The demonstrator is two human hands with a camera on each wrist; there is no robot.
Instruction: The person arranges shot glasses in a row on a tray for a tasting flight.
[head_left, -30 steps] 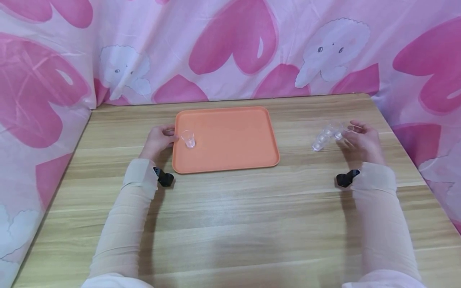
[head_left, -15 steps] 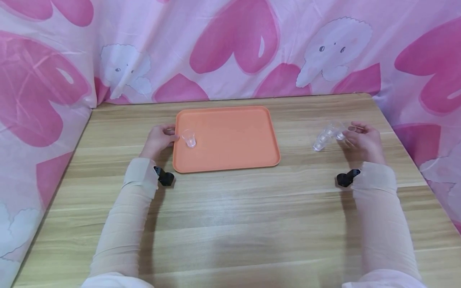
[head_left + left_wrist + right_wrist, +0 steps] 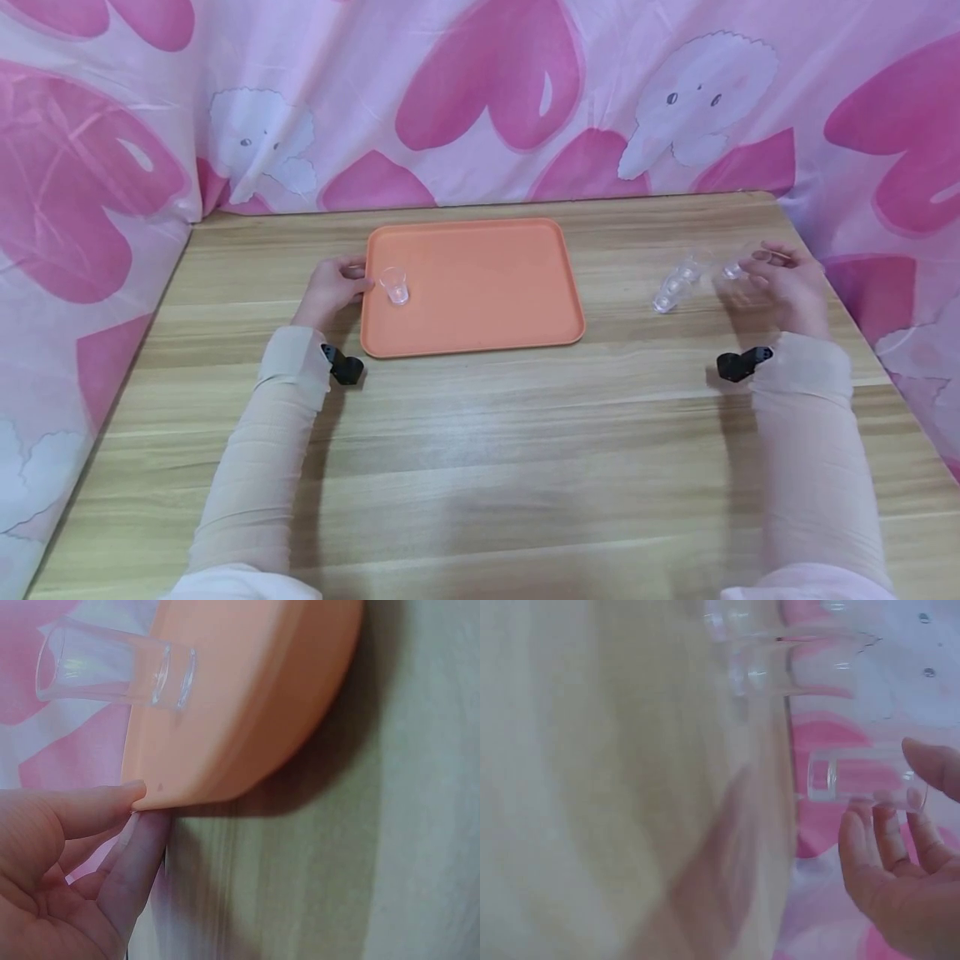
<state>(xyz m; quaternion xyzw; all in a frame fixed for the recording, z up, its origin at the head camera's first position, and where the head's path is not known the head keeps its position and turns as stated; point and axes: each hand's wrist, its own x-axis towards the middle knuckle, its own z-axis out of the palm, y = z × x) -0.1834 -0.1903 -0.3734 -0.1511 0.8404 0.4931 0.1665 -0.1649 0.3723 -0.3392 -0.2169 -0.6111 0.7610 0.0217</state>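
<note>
The right hand (image 3: 787,283) pinches a small clear plastic cup (image 3: 738,265) between thumb and fingers (image 3: 877,832), holding it just above the wooden worktop (image 3: 480,467) at the far right. Close to its left, a short cluster of the same clear plastic cups (image 3: 675,283) stands on the worktop, apart from the held one. The left hand (image 3: 333,287) rests at the left rim of the flat orange plastic tray (image 3: 480,325); the left wrist view shows its fingertips (image 3: 142,825) curled against and under the rim, steadying it. One clear cup (image 3: 393,286) already stands upright on the tray, just inside that left edge.

By the look of it, the step in hand is carrying a single cup from the cluster to the tray. The next move likely calls for a level carry leftward across the worktop, then an upright set-down on bare tray surface, clear of the cup already there, with a gentle release since so light a cup tips easily.
</note>
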